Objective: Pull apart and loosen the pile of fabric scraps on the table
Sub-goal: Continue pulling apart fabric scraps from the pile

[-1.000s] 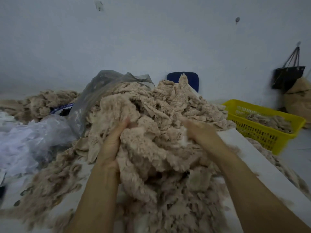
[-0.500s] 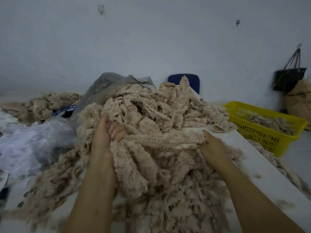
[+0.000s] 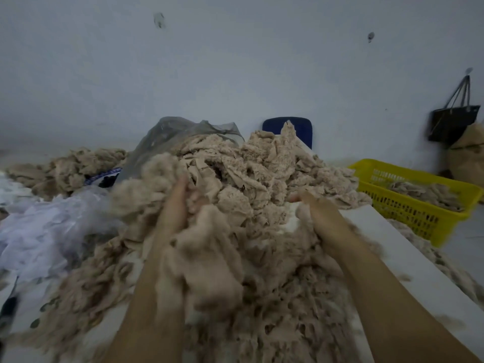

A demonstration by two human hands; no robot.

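Fabric scraps (image 3: 262, 179), beige and ragged, lie heaped in one long pile on the white worktop (image 3: 408, 258). The pile's long axis runs away from me, from the near edge between my forearms toward the wall. The far end is the tall one, with a tuft pointing up in front of a blue chair back (image 3: 303, 127). The near end lies low and stringy.

My left hand (image 3: 174, 208) is dug into the left flank of the pile, edge-on to me. Its fingers (image 3: 195, 203) curl round a thick clump (image 3: 207, 258) that hangs down beside my wrist, blurred. My right hand (image 3: 323, 218) sits at the pile's right side, thumb pointing up and away. Its fingers are buried in the scraps, so I cannot tell whether they are clamped or loose. The two hands are well apart, with the middle of the pile between them.

A grey plastic bag (image 3: 167, 132) rises behind the pile on the left, touching it. White plastic (image 3: 39, 231) lies crumpled at my far left, with a second beige heap (image 3: 70, 163) beyond it. A yellow basket (image 3: 419, 213) sits off the worktop's right edge and holds more scraps. A black bag (image 3: 453, 124) hangs on the wall behind the basket.
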